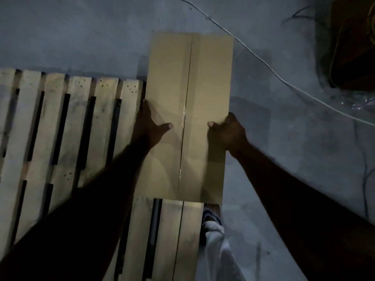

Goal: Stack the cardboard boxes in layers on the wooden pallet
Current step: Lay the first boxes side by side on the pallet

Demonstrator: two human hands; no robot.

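A long tan cardboard box (190, 78) with a taped centre seam is held above the right end of the wooden pallet (60, 128), part of it over the concrete floor. My left hand (151, 124) grips its left edge, thumb on top and fingers down the side. My right hand (228, 129) grips the right edge the same way. The pallet's pale slats stretch across the left half of the view and continue below the box (172, 230).
A white cord (263, 61) runs diagonally over the grey concrete floor at the right. A dark object with clear plastic wrap (355, 57) sits at the top right. My foot and pale trouser leg (213, 224) stand by the pallet's right edge.
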